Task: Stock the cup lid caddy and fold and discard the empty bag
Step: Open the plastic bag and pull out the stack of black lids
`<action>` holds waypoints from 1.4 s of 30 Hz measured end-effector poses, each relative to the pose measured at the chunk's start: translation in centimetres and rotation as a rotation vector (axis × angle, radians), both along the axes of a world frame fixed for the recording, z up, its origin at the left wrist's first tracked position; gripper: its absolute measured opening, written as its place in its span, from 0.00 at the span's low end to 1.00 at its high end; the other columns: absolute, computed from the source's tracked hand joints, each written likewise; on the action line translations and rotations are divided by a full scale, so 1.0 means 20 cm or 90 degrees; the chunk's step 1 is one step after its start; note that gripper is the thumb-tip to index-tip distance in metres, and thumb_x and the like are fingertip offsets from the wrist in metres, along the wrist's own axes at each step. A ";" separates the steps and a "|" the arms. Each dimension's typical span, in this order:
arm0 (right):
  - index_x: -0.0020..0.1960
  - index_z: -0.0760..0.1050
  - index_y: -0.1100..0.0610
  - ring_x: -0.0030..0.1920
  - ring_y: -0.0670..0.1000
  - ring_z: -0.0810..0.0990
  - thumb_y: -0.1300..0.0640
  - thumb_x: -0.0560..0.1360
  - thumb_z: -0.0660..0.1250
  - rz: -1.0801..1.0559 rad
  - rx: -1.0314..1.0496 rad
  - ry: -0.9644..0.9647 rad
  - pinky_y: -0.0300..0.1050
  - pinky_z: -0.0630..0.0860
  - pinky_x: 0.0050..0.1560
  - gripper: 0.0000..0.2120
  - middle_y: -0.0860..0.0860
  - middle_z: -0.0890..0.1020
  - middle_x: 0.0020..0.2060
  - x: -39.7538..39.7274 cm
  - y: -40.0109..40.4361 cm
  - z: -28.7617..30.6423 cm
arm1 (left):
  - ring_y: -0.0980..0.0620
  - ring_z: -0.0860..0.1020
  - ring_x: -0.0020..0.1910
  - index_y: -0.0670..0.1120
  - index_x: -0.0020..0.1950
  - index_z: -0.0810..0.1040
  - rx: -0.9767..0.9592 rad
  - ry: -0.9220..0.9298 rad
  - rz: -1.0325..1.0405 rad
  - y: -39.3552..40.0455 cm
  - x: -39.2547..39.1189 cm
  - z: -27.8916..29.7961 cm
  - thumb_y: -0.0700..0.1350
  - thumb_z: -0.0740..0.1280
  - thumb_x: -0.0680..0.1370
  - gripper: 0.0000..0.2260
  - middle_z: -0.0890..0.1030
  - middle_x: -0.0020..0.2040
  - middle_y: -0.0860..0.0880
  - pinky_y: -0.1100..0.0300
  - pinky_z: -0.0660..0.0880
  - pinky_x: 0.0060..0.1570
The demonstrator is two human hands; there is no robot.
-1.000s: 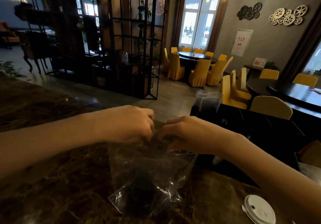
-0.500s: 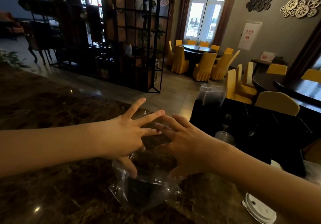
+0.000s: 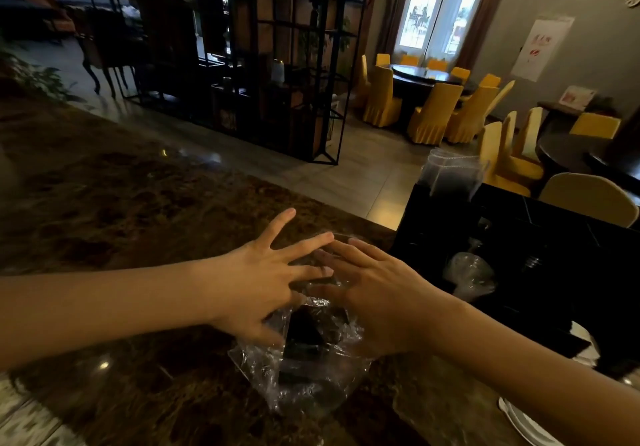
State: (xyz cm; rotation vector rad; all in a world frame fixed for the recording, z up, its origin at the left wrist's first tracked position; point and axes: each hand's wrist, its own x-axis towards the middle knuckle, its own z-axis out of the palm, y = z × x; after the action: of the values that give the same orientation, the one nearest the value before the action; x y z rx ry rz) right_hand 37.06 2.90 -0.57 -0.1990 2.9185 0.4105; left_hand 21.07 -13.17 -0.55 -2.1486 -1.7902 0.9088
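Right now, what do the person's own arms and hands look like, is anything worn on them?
Both forearms are bare as far as the frame shows: no sleeves or gloves. The left hand and right hand show no rings, and no watch or bracelet shows at either wrist. The fingernails look short and unpainted.

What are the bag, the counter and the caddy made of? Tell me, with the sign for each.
Bag: thin clear plastic film, glossy; it crinkles and glints under both flat hands.
Counter: looks like polished brown stone, perhaps marble; mottled veining and mirror-like light spots.
Caddy: black with a smooth sheen, possibly plastic or acrylic; too dark to be sure.
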 end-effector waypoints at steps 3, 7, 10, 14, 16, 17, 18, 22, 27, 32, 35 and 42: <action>0.83 0.47 0.42 0.82 0.56 0.32 0.23 0.71 0.62 0.000 -0.030 0.004 0.56 0.31 0.79 0.49 0.54 0.40 0.84 -0.01 0.02 -0.05 | 0.43 0.18 0.72 0.59 0.80 0.59 0.004 -0.012 0.005 0.00 -0.01 -0.05 0.73 0.46 0.78 0.34 0.46 0.84 0.48 0.26 0.21 0.61; 0.83 0.50 0.43 0.81 0.55 0.31 0.23 0.71 0.62 -0.003 -0.060 0.001 0.53 0.29 0.77 0.49 0.54 0.40 0.84 -0.02 0.03 -0.13 | 0.42 0.20 0.74 0.63 0.79 0.55 -0.006 -0.047 -0.008 0.02 -0.01 -0.12 0.71 0.47 0.79 0.30 0.45 0.84 0.45 0.27 0.21 0.61; 0.83 0.51 0.43 0.81 0.55 0.31 0.23 0.70 0.62 -0.003 -0.083 -0.003 0.52 0.29 0.77 0.49 0.54 0.40 0.84 -0.02 0.05 -0.19 | 0.42 0.20 0.73 0.65 0.77 0.61 -0.019 -0.067 -0.020 0.03 -0.01 -0.18 0.71 0.45 0.79 0.28 0.46 0.83 0.45 0.28 0.19 0.60; 0.82 0.54 0.43 0.82 0.54 0.32 0.25 0.71 0.63 0.001 -0.110 0.001 0.53 0.32 0.79 0.46 0.54 0.42 0.84 -0.03 0.06 -0.24 | 0.42 0.19 0.72 0.63 0.76 0.65 -0.045 -0.077 0.004 0.04 -0.02 -0.24 0.73 0.41 0.78 0.32 0.45 0.83 0.44 0.27 0.20 0.61; 0.82 0.54 0.42 0.82 0.53 0.33 0.26 0.71 0.64 0.005 -0.122 0.004 0.54 0.36 0.81 0.45 0.53 0.43 0.84 -0.05 0.07 -0.26 | 0.45 0.20 0.73 0.58 0.72 0.72 -0.026 -0.111 0.010 0.04 -0.03 -0.25 0.72 0.42 0.79 0.33 0.47 0.83 0.45 0.29 0.20 0.62; 0.82 0.53 0.41 0.82 0.53 0.34 0.26 0.72 0.65 0.005 -0.129 0.005 0.54 0.37 0.81 0.46 0.52 0.44 0.84 -0.06 0.08 -0.27 | 0.46 0.20 0.74 0.56 0.70 0.75 -0.010 -0.127 0.011 0.03 -0.04 -0.25 0.71 0.43 0.79 0.33 0.49 0.83 0.46 0.30 0.21 0.64; 0.82 0.51 0.41 0.82 0.52 0.34 0.26 0.72 0.65 0.004 -0.134 0.005 0.54 0.37 0.81 0.46 0.51 0.44 0.84 -0.06 0.09 -0.28 | 0.48 0.21 0.74 0.54 0.68 0.77 0.006 -0.139 0.011 0.03 -0.05 -0.26 0.70 0.44 0.80 0.32 0.51 0.83 0.46 0.31 0.22 0.66; 0.84 0.47 0.45 0.82 0.52 0.36 0.27 0.72 0.67 0.004 -0.133 -0.001 0.51 0.34 0.79 0.50 0.50 0.44 0.84 -0.08 0.10 -0.34 | 0.51 0.28 0.78 0.49 0.69 0.76 0.081 -0.181 0.025 -0.02 -0.11 -0.33 0.68 0.48 0.81 0.31 0.58 0.82 0.48 0.38 0.30 0.73; 0.84 0.40 0.48 0.84 0.53 0.44 0.31 0.72 0.71 0.015 -0.128 0.006 0.55 0.45 0.83 0.55 0.53 0.44 0.84 -0.12 0.08 -0.39 | 0.52 0.40 0.81 0.44 0.71 0.75 0.143 -0.281 0.072 -0.07 -0.17 -0.40 0.69 0.53 0.79 0.35 0.57 0.82 0.48 0.53 0.40 0.77; 0.81 0.49 0.38 0.83 0.59 0.48 0.36 0.69 0.77 0.050 -0.130 0.015 0.52 0.49 0.77 0.51 0.57 0.39 0.83 -0.18 0.08 -0.40 | 0.48 0.52 0.82 0.47 0.61 0.82 0.223 -0.273 0.077 -0.10 -0.22 -0.43 0.72 0.55 0.77 0.32 0.60 0.81 0.44 0.51 0.57 0.77; 0.82 0.48 0.40 0.83 0.58 0.43 0.38 0.71 0.76 0.036 -0.128 -0.004 0.53 0.49 0.77 0.51 0.55 0.36 0.82 -0.23 0.09 -0.40 | 0.45 0.47 0.82 0.53 0.51 0.81 0.261 -0.305 0.136 -0.11 -0.23 -0.45 0.73 0.55 0.76 0.28 0.49 0.83 0.45 0.46 0.56 0.76; 0.83 0.38 0.43 0.83 0.58 0.49 0.44 0.71 0.78 -0.007 -0.159 -0.065 0.58 0.70 0.73 0.57 0.53 0.38 0.83 -0.32 0.09 -0.43 | 0.54 0.71 0.68 0.60 0.62 0.72 0.214 -0.510 0.424 -0.07 -0.28 -0.60 0.72 0.61 0.74 0.24 0.66 0.73 0.52 0.56 0.75 0.62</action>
State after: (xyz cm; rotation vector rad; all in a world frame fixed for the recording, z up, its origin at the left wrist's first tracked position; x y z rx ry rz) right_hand 30.69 4.66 -9.09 -0.2318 2.8608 0.0315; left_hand 15.46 -14.57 -12.48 -1.8139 -2.8570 -0.2717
